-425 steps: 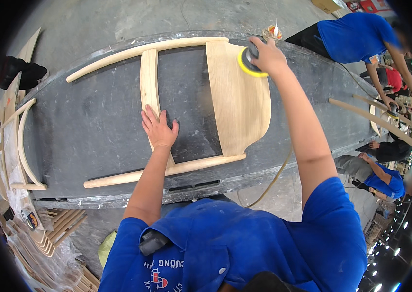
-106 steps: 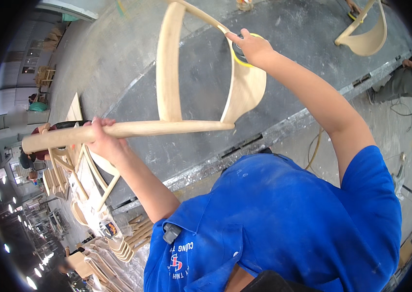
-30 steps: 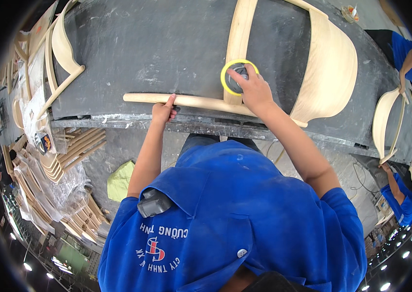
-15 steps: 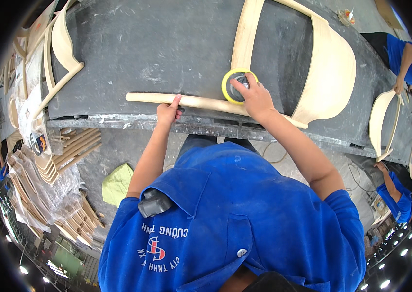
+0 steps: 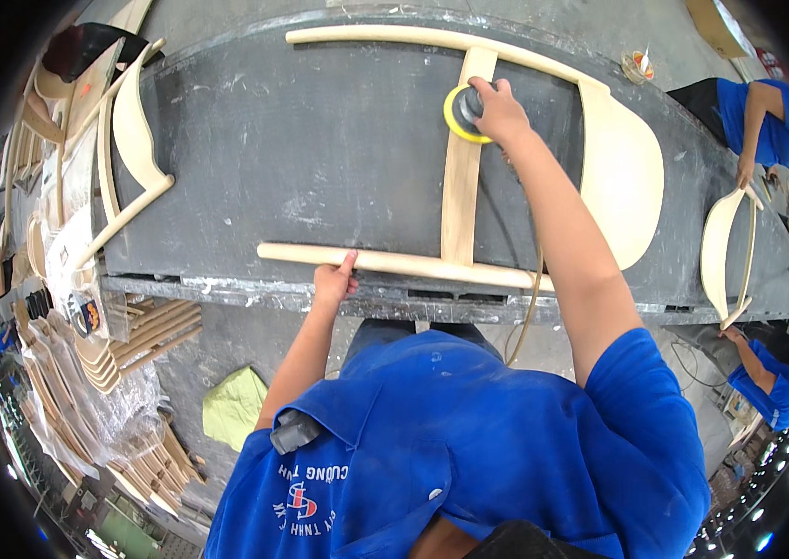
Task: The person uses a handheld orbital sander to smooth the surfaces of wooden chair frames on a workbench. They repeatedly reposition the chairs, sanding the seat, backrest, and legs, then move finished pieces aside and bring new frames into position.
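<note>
A pale wooden chair-back frame lies flat before me, with a wide curved backrest (image 5: 625, 177) at its right end. A crossbar (image 5: 460, 200) joins its far post (image 5: 380, 35) to its near post (image 5: 404, 265). My right hand (image 5: 504, 114) is closed around a round sander (image 5: 472, 112) with a yellow rim, which rests on the far part of the crossbar. The sander's underside is hidden. My left hand (image 5: 332, 282) grips the near post left of the crossbar, thumb on top and fingers curled at the table's edge.
The frame lies on a dark, scuffed table (image 5: 292, 149). A hose (image 5: 530, 312) hangs over its near edge. Other chair frames (image 5: 138, 126) stand at the left, above stacked wooden parts (image 5: 148, 340). Co-workers hold another frame (image 5: 719, 244) at the right. A green cloth (image 5: 234, 410) lies on the floor.
My right hand has carried the sander away from me, from the crossbar's near end to its far part. My left hand keeps its hold on the near post. The view has shifted.
</note>
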Available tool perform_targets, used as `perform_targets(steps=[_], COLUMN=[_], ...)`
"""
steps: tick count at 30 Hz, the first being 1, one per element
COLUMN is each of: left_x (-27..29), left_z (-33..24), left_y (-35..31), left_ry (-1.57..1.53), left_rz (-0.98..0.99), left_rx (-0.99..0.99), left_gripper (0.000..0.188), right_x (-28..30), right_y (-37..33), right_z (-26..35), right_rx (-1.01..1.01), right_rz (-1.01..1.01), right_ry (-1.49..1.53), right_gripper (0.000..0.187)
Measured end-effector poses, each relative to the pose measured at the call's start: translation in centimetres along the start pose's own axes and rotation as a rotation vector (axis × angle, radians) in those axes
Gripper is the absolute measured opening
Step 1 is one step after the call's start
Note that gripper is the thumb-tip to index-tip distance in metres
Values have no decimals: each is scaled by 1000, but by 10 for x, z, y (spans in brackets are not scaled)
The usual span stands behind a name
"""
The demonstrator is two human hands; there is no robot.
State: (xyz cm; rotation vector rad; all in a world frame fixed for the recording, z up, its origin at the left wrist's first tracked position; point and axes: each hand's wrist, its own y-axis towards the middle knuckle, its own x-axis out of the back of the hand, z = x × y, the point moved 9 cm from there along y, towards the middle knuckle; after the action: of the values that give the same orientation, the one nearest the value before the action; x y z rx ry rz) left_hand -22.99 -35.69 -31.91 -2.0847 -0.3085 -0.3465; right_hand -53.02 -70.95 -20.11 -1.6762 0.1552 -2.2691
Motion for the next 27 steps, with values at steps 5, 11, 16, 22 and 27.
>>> perform_targets(steps=[5,11,16,22,27], left_x=[-5,-11,-14,-17,-36], left_z=[1,4,7,3,-33], left_y=[-2,-1,1,-3,-19], left_ry=[4,-21,7,191,551], left_rz=[25,70,143,352,773], left_rx=[27,31,41,86,-20], left_gripper=[60,61,56,56,46], right_x=[23,37,32,2,-25], right_y=[67,89,57,-42,-139], right_z=[-26,-42,-34,-10,-3], right_rx=[-73,-112,-143,-101,-136], right_rz=[53,16,-20,-7,17], right_ry=[-14,7,21,93,141], right_gripper=[65,70,62,59,68])
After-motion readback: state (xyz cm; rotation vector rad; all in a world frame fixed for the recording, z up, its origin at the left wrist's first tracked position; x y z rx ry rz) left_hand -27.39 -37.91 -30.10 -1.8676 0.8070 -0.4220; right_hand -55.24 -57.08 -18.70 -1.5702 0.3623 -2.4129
